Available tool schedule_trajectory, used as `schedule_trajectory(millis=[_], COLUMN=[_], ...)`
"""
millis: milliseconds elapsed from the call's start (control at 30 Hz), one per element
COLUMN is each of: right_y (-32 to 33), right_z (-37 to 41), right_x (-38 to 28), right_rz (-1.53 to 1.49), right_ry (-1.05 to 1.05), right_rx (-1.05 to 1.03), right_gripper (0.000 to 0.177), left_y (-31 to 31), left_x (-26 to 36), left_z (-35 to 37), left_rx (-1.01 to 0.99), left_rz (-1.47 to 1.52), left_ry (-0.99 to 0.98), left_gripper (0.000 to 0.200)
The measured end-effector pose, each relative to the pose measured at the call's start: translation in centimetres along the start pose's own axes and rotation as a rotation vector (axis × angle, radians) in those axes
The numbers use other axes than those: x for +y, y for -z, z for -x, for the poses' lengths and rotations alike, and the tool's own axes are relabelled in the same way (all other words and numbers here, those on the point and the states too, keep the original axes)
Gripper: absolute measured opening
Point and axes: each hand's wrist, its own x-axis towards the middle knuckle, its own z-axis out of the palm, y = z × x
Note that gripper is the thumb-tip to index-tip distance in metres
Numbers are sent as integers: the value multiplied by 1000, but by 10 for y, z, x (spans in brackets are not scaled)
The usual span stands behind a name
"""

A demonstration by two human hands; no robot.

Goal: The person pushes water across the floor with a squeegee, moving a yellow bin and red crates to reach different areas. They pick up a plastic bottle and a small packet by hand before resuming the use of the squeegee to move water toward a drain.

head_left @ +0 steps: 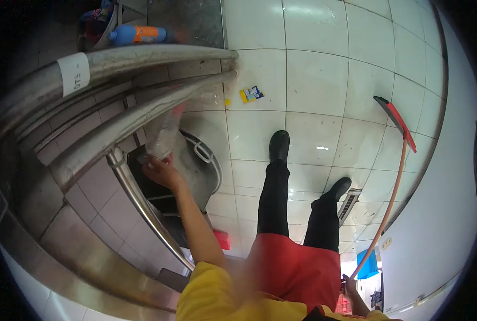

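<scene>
My left hand (pixel 162 171) is closed around one end of a clear plastic bottle (pixel 166 131), blurred and reddish at its far end. It is at the metal rack's tubular rails, above a large metal pot (pixel 212 152) with a loop handle. At the lower right, my right hand (pixel 350 286) is wrapped round the orange-brown pole of a floor squeegee (pixel 395 184). The squeegee's red and black head (pixel 399 124) is near the wall on the right. A yellow and blue packet (pixel 251 94) lies on the wet tiles ahead of my boots.
Steel rails (pixel 142 120) fill the left side. A blue bottle with an orange label (pixel 142 35) lies at the upper left. Beside my right boot is a floor drain (pixel 350 206). Behind me are a blue container (pixel 368 265) and a red crate (pixel 344 305).
</scene>
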Motion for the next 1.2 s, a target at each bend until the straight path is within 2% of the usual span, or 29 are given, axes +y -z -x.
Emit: schedule_trajectory(millis=[67, 133, 267, 333, 367, 400, 467, 500, 567, 633, 667, 733, 767, 800, 867, 933, 1000, 1067, 1133, 1167, 1200], right_y=[-6, -19, -22, -18, -18, -19, -27, -31, -36, -31, -30, -26, -24, -21, -30, -45, -53, -58, -57, -59, -65], right_z=[6, 18, 15, 4, -1, -3, -1, 1, 3, -7, -15, -30, -34, -41, -35, -20, -18, -27, -33, -32, -29], right_x=[-7, -19, -13, -4, -1, 0, -3, -6, -10, -1, 5, 17, 23, 26, 20, 4, 4, 6, 15, 14, 12], right_rz=[-59, -42, -44, -78, -96, -115, -120, -122, -122, -106, -107, -207, -206, -117, -31, -69, -86, -102, -153, -153, -217], right_ry=[-23, -26, 26, 20, 24, 26, 19, 13, -2, 24, 21, -58, -70, -35, -13, -90, -92, -80, -57, -60, -65], right_rx=[-33, -2, -10, -17, -11, -4, 15, 36, 55, 33, 37, 89, 98, 92, 81, 82, 71, 67, 86, 101, 146], right_gripper=[27, 28, 29, 28, 28, 28, 27, 27, 27, 24, 24, 19, 19, 19, 20, 23, 25, 27, 30, 30, 23], left_y=[-14, -44, -68, -78, -77, -70, -78, -88, -105, -117, -126, -145, -148, -152, -150, -131, -127, -124, -170, -180, -188], left_x=[5, -10, -33, -20, -37, -69, -78, -59, -21, -3, -13, -44, -58, -71, -90, -129, -175, -301, -293, -364, -392], left_z=[-15, -41, -98, -107, -134, -174, -193, -184, -172, -166, -186, -247, -249, -252, -241, -194, -155, -161, -84, -95, -95], left_rx=[17, 141, 65, 29, 28, 21, 14, 329, 652, 297, 293, 9, 0, -179, -360, -287, -180, -593, -408, -447, -464], left_rz=[-51, -118, -42, -854, -854, -776, -695, -777, -844, -432, -435, -809, -819, -830, -843, -619, -752, -594, -243, -333, -379], left_ry=[-35, -182, -262, -174, -174, -315, -456, -553, -637, -598, -595, -523, -516, -314, -115, -136, -215, 139, 734, 571, 492], left_gripper=[45, 43, 53, 66, 66, 68, 70, 52, 37, 37, 37, 44, 44, 48, 53, 58, 52, 42, 49, 45, 44])
